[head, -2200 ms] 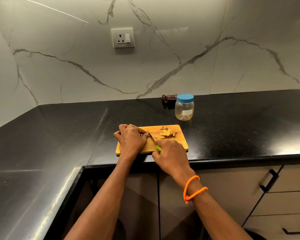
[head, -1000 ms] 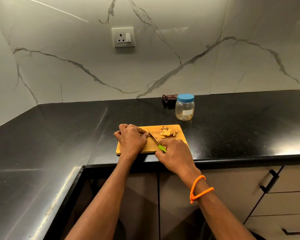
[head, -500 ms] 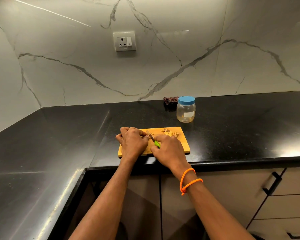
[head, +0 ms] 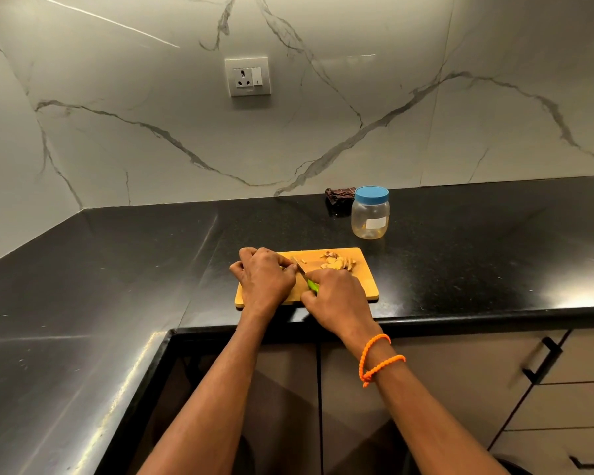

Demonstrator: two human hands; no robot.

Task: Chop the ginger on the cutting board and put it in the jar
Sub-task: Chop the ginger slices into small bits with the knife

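Right hand (head: 336, 296) grips the knife (head: 304, 274); left hand (head: 263, 277), curled, seemingly pins ginger on the cutting board (head: 369, 286). Blade could nick fingertips; slices (head: 336, 264) lie toward one o'clock, capped jar (head: 370, 212) beyond

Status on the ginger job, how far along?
Done: a pile of cut ginger pieces sits at the far right of the cutting board. In hand: the right hand grips the green-handled knife, its blade beside the left hand, whose curled fingers hide whatever they hold. Left: the jar looks empty, blue lid on; nothing transferred.
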